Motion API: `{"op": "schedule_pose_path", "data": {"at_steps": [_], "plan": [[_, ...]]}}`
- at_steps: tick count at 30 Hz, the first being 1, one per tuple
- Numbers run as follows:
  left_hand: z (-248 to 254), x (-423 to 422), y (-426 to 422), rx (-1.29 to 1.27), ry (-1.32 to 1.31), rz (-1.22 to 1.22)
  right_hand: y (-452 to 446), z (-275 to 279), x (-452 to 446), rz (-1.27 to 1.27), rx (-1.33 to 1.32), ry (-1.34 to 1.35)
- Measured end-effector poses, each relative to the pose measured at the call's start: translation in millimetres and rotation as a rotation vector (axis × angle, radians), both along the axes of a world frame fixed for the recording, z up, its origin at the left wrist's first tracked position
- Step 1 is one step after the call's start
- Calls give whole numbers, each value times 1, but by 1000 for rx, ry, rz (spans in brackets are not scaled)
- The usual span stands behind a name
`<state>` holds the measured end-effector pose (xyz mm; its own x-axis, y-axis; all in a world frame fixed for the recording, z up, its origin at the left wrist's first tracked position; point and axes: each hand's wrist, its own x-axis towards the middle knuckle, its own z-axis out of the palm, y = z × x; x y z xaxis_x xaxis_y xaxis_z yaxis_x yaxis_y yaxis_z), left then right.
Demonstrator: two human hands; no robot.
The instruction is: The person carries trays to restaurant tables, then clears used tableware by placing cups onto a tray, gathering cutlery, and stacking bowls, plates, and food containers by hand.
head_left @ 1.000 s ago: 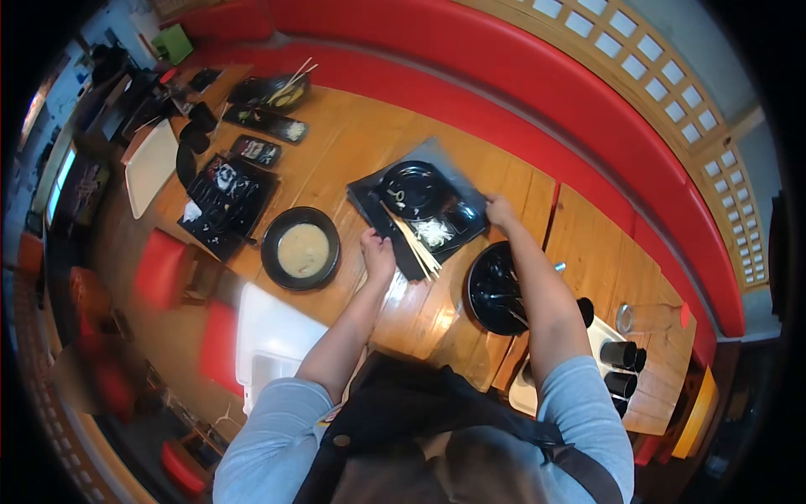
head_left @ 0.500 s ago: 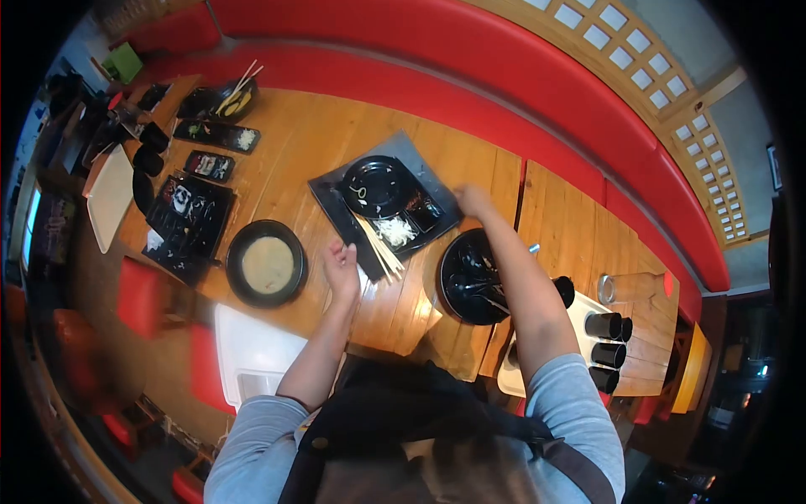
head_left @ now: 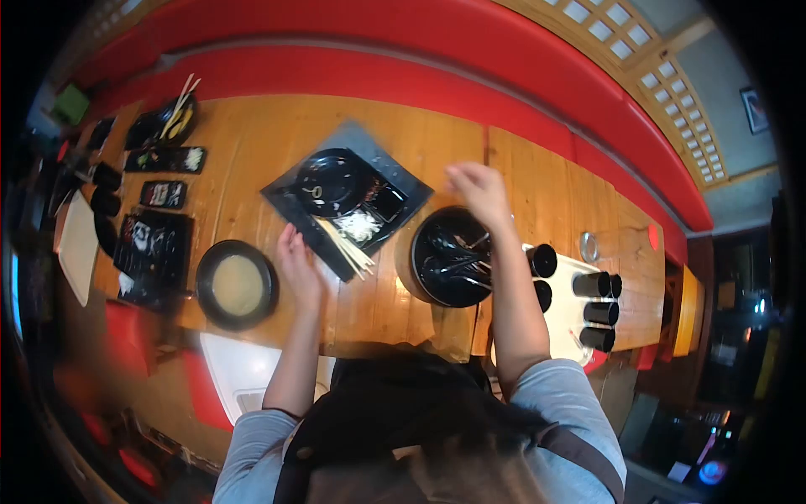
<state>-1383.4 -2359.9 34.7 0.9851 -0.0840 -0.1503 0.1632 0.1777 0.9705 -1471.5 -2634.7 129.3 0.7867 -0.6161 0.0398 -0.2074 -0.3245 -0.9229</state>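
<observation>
My left hand (head_left: 298, 265) is at the lower left edge of a black square tray (head_left: 353, 139), fingers stretched out; whether they touch it I cannot tell. On the tray are a round black plate (head_left: 332, 181) with food scraps, a small sauce dish (head_left: 388, 203), white shreds (head_left: 358, 225) and several wooden chopsticks (head_left: 346, 245). Past the tray's right corner, my right hand (head_left: 480, 193) is raised, fingers loosely bent and slightly blurred, with nothing visible in them. Below it stands a black bowl (head_left: 424, 281) holding black spoons (head_left: 453, 244). My forearm hides its right side.
A black bowl of pale liquid (head_left: 238, 284) stands left of my left hand. Farther left are used black dishes (head_left: 155, 252). Several black cups (head_left: 600, 313) are on a cream tray (head_left: 562, 315) at right. A red bench (head_left: 353, 76) runs behind the table.
My right hand has moved off the tray's right corner, away from it and over the bowl of spoons. My left hand stays beside the tray. The camera view has shifted and turned.
</observation>
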Motion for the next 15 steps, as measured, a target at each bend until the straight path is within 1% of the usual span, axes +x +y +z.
{"op": "schedule_pose_path", "data": {"at_steps": [1, 3, 4, 5, 6, 7, 8, 9, 10, 11, 12, 13, 14, 15], "plan": [[-3, -9, 1, -103, -20, 15, -3, 13, -31, -68, 57, 67], [-5, -29, 11, 10, -93, -127, -11, 30, -98, -149, 82, 129], [-3, -38, 16, 123, -47, -262, -8, 41, -130, -263, 199, 161], [-1, -48, 17, 122, -42, -292, -7, 49, -161, -274, 143, 150], [1, -58, 18, 112, 96, -469, -2, 60, -185, -334, 47, 192], [2, -64, 15, 106, 233, -642, 1, 64, -210, -402, 15, 229], [2, -70, 8, 112, 230, -662, 4, 66, -232, -430, -56, 303], [2, -78, -2, 126, 257, -853, 6, 68, -248, -454, -126, 375], [3, -85, -12, 142, 279, -1042, 8, 66, -256, -423, -171, 386], [5, -91, -23, 151, 269, -1058, 12, 64, -261, -392, -215, 394], [7, -100, -34, 183, 337, -1128, 17, 69, -251, -253, -306, 282], [8, -106, -42, 218, 404, -1197, 17, 63, -242, -111, -341, 246], [-1, -109, -46, 216, 388, -1220, 10, 50, -232, 49, -435, 290], [-8, -112, -51, 230, 375, -1237, 11, 36, -212, 144, -557, 192]]}}
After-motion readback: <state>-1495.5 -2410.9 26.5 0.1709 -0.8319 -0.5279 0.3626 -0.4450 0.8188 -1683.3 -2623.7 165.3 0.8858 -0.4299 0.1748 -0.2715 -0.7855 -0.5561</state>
